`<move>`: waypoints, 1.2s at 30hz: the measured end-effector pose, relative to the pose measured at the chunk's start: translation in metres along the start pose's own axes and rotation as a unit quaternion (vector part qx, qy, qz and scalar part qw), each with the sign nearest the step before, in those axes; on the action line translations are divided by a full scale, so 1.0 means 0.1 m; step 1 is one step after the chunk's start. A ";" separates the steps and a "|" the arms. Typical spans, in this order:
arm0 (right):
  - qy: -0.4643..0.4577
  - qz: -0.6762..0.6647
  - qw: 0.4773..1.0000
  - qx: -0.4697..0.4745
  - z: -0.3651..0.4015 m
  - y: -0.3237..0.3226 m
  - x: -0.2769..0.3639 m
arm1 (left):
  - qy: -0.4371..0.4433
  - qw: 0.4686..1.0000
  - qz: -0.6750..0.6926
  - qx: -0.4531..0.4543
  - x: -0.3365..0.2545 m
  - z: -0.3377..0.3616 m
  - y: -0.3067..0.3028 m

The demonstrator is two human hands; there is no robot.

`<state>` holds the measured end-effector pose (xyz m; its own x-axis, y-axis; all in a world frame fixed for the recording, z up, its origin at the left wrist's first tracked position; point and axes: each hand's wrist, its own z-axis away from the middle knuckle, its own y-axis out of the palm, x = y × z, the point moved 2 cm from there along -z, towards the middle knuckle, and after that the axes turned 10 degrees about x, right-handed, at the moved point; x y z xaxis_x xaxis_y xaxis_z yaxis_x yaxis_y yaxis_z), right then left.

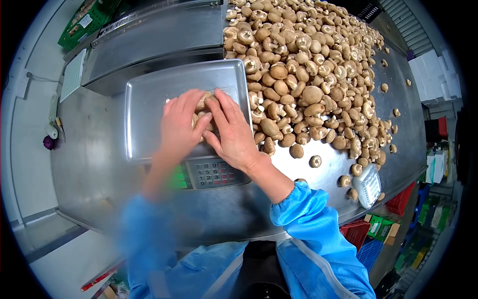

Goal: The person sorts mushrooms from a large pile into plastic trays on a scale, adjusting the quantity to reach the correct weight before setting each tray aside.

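Note:
My left hand (pixel 180 124) and my right hand (pixel 233 133) are cupped together over a few shiitake mushrooms (pixel 200 105) on the metal weighing tray (pixel 144 114) of a scale. Fingers of both hands curl round the mushrooms and hide most of them. My left forearm is smeared by motion. Below the tray is the scale's keypad (pixel 213 173), with a green-lit display (pixel 178 178) partly behind my left wrist. To the right of the tray lies a large heap of loose shiitake mushrooms (pixel 311 94).
A clear plastic-wrapped pack (pixel 368 187) lies at the table's right, near stray mushrooms. Behind the scale stands a steel machine (pixel 154 42). A green crate (pixel 87 22) is at the upper left. Red crates (pixel 354 234) stand below the table's right edge.

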<state>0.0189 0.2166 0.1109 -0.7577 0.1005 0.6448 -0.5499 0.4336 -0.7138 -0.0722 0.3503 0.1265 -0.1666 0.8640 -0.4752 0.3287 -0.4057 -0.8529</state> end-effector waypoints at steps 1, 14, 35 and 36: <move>-0.004 0.001 1.000 0.007 0.00 0.01 -0.02 | 0.005 1.000 -0.014 -0.009 -0.01 0.00 0.01; 0.142 -0.081 0.979 -0.124 0.87 -0.52 -0.32 | 0.068 0.924 0.375 -0.040 -1.17 0.62 -0.78; 0.480 0.253 0.837 -0.067 5.16 -2.67 -1.67 | 0.222 0.630 0.734 0.124 -4.03 0.75 -0.53; 0.478 0.244 0.843 -0.047 5.14 -2.67 -1.70 | 0.247 0.636 0.705 0.192 -3.94 0.58 -0.64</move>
<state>0.1136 -0.3770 0.0518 -0.2324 0.9429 0.2385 -0.1894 0.1967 -0.9620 -0.0815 0.0185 0.3555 0.3858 -0.4905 -0.7814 -0.4393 -0.8424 0.3119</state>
